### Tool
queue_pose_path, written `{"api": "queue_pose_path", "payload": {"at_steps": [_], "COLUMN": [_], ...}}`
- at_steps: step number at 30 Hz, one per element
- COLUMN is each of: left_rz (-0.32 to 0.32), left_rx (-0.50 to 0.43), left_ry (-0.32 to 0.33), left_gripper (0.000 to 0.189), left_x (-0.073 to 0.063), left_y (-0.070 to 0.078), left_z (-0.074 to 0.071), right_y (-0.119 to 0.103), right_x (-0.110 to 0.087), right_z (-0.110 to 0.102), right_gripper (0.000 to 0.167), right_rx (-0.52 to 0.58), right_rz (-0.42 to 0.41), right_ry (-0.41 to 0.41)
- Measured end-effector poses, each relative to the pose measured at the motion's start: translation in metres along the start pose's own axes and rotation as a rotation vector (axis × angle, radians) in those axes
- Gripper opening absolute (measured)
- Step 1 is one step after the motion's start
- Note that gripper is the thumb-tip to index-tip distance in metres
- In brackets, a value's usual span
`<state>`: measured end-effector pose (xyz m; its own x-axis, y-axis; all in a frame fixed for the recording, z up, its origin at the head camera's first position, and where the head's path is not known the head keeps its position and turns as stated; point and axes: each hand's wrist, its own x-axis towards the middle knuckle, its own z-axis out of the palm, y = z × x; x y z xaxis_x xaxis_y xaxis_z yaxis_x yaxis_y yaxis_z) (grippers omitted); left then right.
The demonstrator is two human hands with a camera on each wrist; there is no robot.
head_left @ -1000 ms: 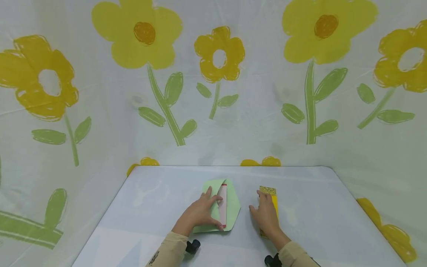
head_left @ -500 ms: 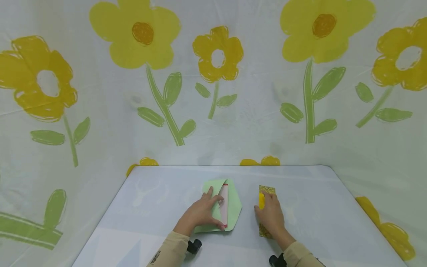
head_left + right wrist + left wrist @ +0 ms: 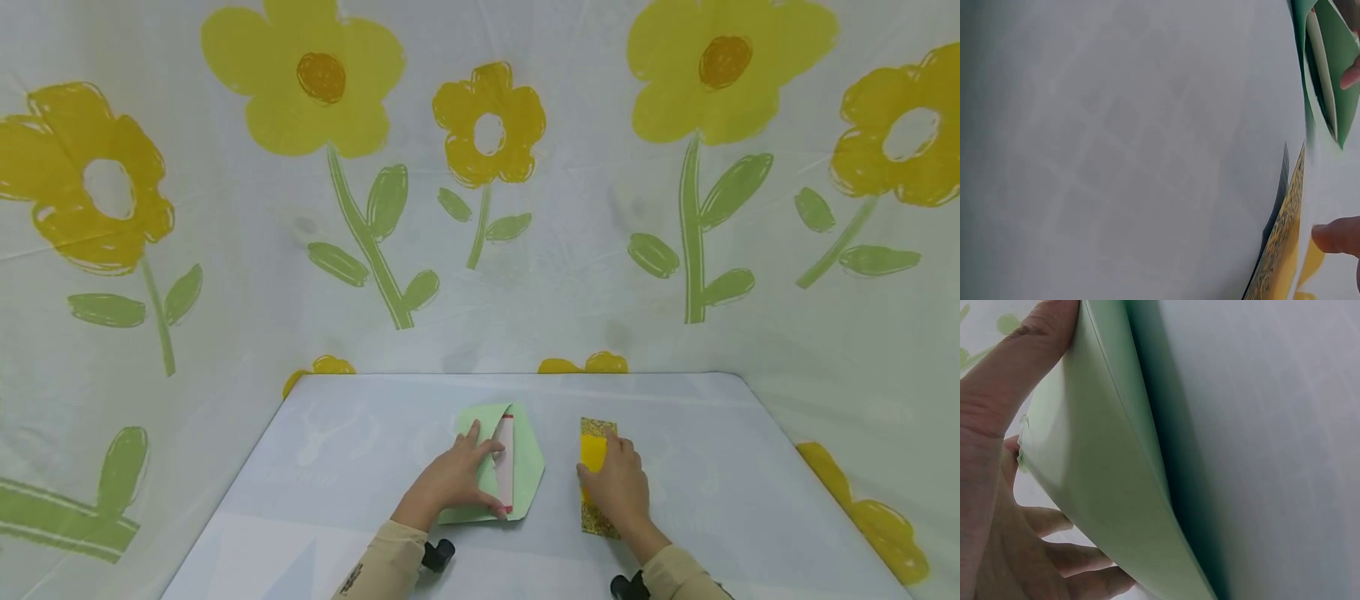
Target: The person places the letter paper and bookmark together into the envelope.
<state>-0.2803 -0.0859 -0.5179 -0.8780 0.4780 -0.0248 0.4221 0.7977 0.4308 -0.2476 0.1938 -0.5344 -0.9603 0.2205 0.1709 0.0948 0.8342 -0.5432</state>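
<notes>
A pale green envelope (image 3: 531,467) lies on the table, its pointed flap spread to the right. Inside its mouth shows a pinkish-white card (image 3: 506,475) with red ends. My left hand (image 3: 454,475) holds the envelope, thumb low and fingers spread over its upper side; in the left wrist view the green paper bulges beside the thumb (image 3: 1035,337). To the right lies a yellow strip (image 3: 593,454) with speckled gold ends. Over it is my right hand (image 3: 618,483), thumb by the left edge and fingers by the right; contact is unclear. The palm hides part of the strip.
Both things lie on a pale table (image 3: 337,467) whose far edge meets a flower-printed cloth (image 3: 570,250). The cloth also hangs at both sides. A small black device (image 3: 438,554) is strapped at the left wrist, another (image 3: 626,586) at the right.
My right hand has moved right across the yellow strip, uncovering more of its left side. The strip and envelope stay about where they were, and my left hand keeps its place.
</notes>
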Motion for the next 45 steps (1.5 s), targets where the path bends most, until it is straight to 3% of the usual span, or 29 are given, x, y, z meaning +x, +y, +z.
{"api": "queue_pose_path", "payload": {"at_steps": [15, 26, 34, 45], "left_rz": [0.001, 0.003, 0.003, -0.003], "left_rx": [0.012, 0.016, 0.018, 0.010], "left_ry": [0.001, -0.003, -0.002, -0.004], "left_gripper": [0.104, 0.104, 0.103, 0.104], "left_x": [0.002, 0.003, 0.003, 0.003], "left_y": [0.000, 0.003, 0.004, 0.005], "left_z": [0.002, 0.004, 0.004, 0.004], "right_y": [0.007, 0.009, 0.012, 0.016], "right_x": [0.000, 0.002, 0.001, 0.002], "right_z": [-0.002, -0.001, 0.001, -0.001], "right_gripper": [0.095, 0.103, 0.102, 0.090], "right_rx": [-0.050, -0.024, 0.010, 0.055], "right_rz": [0.049, 0.082, 0.079, 0.118], "right_ry": [-0.053, -0.066, -0.051, -0.122]}}
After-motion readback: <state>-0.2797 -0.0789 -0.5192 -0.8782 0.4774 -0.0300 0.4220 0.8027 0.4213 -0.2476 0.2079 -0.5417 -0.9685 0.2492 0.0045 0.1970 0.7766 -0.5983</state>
